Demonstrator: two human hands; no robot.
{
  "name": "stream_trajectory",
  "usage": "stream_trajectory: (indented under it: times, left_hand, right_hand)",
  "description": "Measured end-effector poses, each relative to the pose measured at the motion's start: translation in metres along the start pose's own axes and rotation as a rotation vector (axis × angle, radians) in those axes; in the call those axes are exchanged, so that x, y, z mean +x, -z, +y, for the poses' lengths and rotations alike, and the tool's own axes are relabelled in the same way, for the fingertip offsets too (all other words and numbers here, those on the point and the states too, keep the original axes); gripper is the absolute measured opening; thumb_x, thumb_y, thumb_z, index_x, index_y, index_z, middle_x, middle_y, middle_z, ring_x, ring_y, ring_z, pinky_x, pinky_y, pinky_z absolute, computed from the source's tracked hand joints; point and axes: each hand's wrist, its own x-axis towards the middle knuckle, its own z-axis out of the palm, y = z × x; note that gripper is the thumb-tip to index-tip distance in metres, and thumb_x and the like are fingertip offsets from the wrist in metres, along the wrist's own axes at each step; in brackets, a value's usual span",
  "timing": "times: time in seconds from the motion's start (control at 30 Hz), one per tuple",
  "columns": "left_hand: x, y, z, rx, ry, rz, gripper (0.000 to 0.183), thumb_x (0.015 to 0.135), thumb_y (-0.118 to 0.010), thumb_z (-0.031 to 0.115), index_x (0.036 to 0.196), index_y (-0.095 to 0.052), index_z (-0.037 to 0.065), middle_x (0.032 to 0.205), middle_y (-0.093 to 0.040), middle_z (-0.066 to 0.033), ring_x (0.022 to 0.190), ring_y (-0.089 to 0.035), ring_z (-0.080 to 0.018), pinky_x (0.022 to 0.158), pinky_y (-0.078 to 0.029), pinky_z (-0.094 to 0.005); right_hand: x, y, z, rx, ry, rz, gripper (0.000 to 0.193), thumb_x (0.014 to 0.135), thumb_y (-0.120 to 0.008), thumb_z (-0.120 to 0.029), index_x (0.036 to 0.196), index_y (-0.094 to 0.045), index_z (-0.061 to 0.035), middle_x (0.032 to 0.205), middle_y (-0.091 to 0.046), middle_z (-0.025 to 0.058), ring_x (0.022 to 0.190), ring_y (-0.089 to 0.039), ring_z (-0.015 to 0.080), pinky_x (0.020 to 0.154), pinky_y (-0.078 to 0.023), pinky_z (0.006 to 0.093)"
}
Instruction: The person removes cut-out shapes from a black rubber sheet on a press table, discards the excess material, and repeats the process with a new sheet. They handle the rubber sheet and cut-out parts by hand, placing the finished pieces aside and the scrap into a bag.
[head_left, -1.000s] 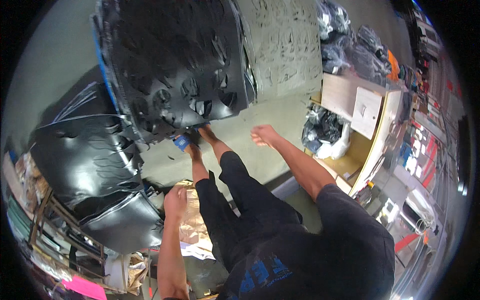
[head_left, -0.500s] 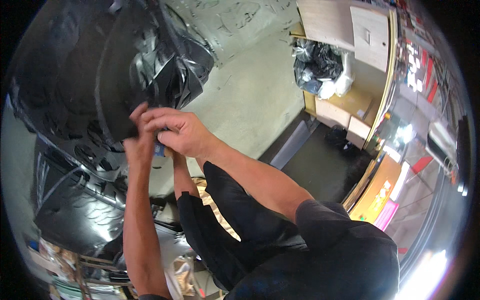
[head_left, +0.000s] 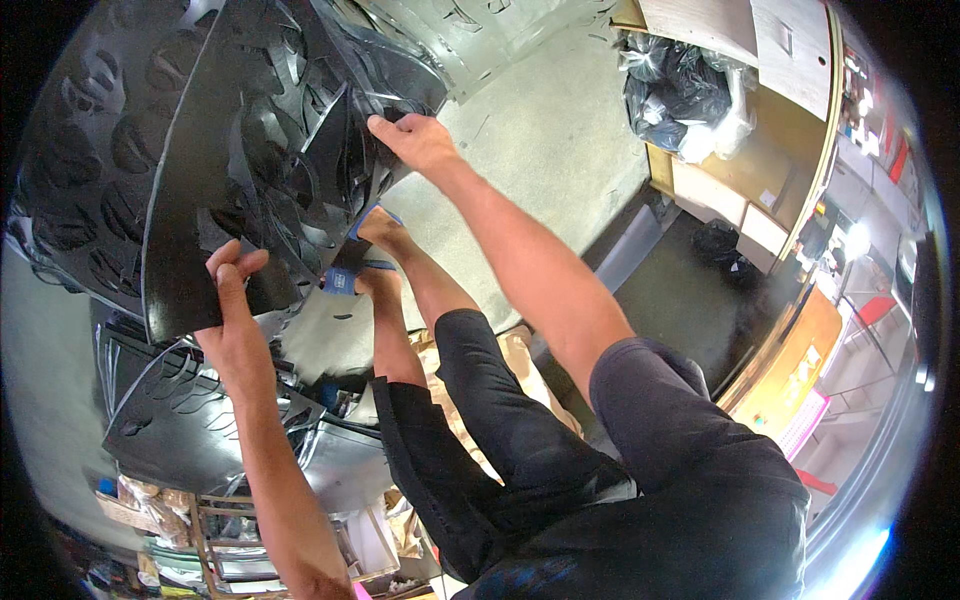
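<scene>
Large, thin black sheets with many curved cut-outs point(head_left: 130, 150) fill the upper left. In front of them hangs a plain-edged black sheet point(head_left: 178, 240), upright and slightly curved. At its lower edge my left hand point(head_left: 236, 300) is closed, thumb and bent fingers pinching the sheet. My right hand point(head_left: 418, 143) is closed farther up and to the right, at the edge of the cut-out black sheeting; its fingertips are partly hidden. Loose black strips and flaps point(head_left: 335, 150) hang between my hands.
My feet in blue slippers point(head_left: 341, 280) stand on the pale floor below the sheets. More cut black sheet point(head_left: 180, 410) lies at lower left, above a rack of goods point(head_left: 225, 540). Black bags point(head_left: 690, 90) sit in an open cabinet point(head_left: 790, 130) at upper right.
My hands were close together and have spread apart: the right one up and right, the left one slightly down and left. The sheet's long edge now stands out between them.
</scene>
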Motion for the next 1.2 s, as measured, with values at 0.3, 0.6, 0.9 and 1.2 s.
stream_trajectory:
  times: [0.3, 0.6, 0.9, 1.2]
  left_hand:
    - [-0.004, -0.009, 0.012, 0.016, 0.148, -0.252, 0.030, 0.105, -0.067, 0.026, 0.118, -0.072, -0.001, 0.099, -0.069, -0.0016, 0.095, -0.061, -0.0114, 0.084, -0.048, -0.0301]
    - [-0.036, 0.105, 0.029, -0.088, 0.284, -0.160, 0.061, 0.086, -0.084, 0.025, 0.135, -0.062, -0.003, 0.120, -0.070, -0.0120, 0.107, -0.065, -0.0195, 0.100, -0.049, -0.0342]
    - [-0.038, 0.096, 0.021, -0.448, 0.284, -0.164, 0.082, 0.082, -0.085, 0.043, 0.141, -0.059, -0.008, 0.120, -0.073, -0.0179, 0.114, -0.072, -0.0250, 0.104, -0.057, -0.0379]
    - [-0.041, 0.121, 0.025, -0.680, 0.262, -0.189, 0.075, 0.090, -0.081, 0.038, 0.146, -0.057, -0.007, 0.125, -0.075, -0.0176, 0.126, -0.066, -0.0264, 0.111, -0.053, -0.0392]
  right_hand:
    - [-0.137, 0.031, -0.096, 0.567, 0.088, -0.507, 0.030, 0.098, -0.075, -0.032, 0.095, -0.072, -0.0025, 0.087, -0.072, 0.0053, 0.080, -0.065, 0.0153, 0.074, -0.054, 0.0389]
    - [-0.198, -0.009, -0.137, 0.992, 0.072, -0.901, 0.032, 0.108, -0.068, -0.027, 0.121, -0.073, 0.0027, 0.110, -0.079, 0.0160, 0.096, -0.076, 0.0182, 0.080, -0.063, 0.0323]
    - [-0.069, -0.075, -0.017, -0.190, 0.192, 0.081, 0.071, 0.088, -0.076, -0.024, 0.150, -0.050, -0.0028, 0.148, -0.048, 0.0254, 0.124, -0.059, 0.0492, 0.107, -0.054, 0.0515]
    - [-0.202, -0.022, -0.051, 0.638, 0.278, -0.391, 0.036, 0.101, -0.068, -0.012, 0.135, -0.062, -0.0005, 0.108, -0.068, 0.0037, 0.099, -0.062, 0.0100, 0.085, -0.053, 0.0290]
